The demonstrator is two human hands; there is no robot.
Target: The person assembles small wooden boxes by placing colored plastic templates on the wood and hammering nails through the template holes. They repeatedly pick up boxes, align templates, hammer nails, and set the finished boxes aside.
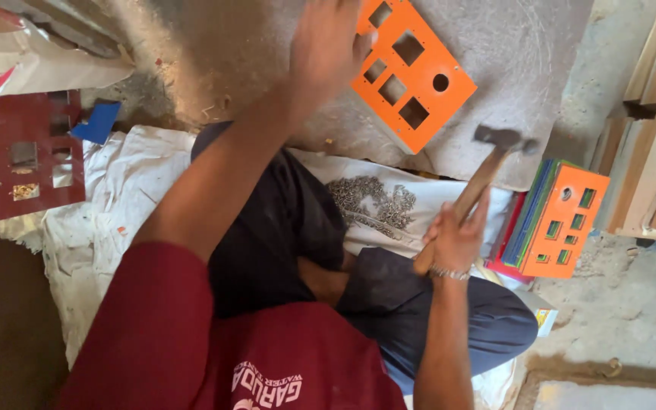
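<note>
1. Here, your right hand [455, 241]: fingers wrapped tight around the wooden handle of a hammer [480, 178], a metal bracelet at the wrist. The handle rises up and away from your knuckles; the dark steel head sits at the far end, above your fingertips and clear of any surface.
2. Your left hand [326, 47]: raised and blurred, resting at or just over the near-left edge of an orange panel [413, 72]. You cannot tell whether the fingers are spread or curled, nor whether they grip the panel.
3. Orange panel: flat, with square cut-outs and one round hole, lying tilted on a grey stone slab [510, 45]. It extends to the right of your left fingers and lies beyond the hammer head.
4. Stack of panels [559, 220]: orange face outermost, green, blue and red edges behind it, standing on edge just right of your right fingers.
5. Pile of small nails [373, 201]: heaped on a white cloth [108, 197], between your two hands and left of your right fingers.
6. Dark red panel [33, 152]: cut-outs matching in kind, lying well left of your left hand, a blue piece [97, 121] beside its upper corner.
</note>
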